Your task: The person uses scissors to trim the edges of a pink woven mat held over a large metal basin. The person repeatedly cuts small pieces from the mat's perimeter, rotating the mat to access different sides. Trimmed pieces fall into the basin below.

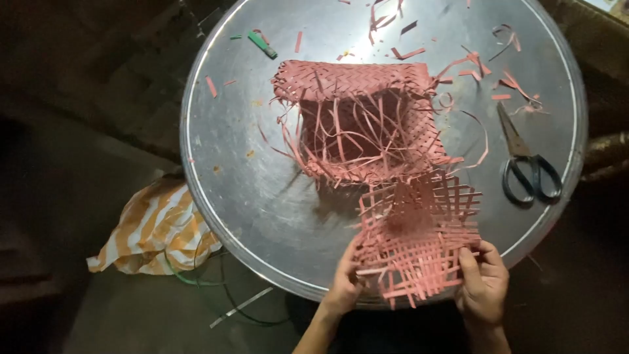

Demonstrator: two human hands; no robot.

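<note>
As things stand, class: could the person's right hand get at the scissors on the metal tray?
Probably yes. The right hand grips the woven pink mat, but the scissors lie on bare tray just beyond it, unobstructed; it must let go first.

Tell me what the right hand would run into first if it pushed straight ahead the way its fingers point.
The right hand points up and slightly left, already gripping the loose pink woven panel. Beyond it, probably the pink woven basket, though depth is unclear.

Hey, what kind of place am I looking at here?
Probably a home craft spot for basket weaving: a round metal tray as worktop, a half-woven pink basket, scissors and strip offcuts.
</note>
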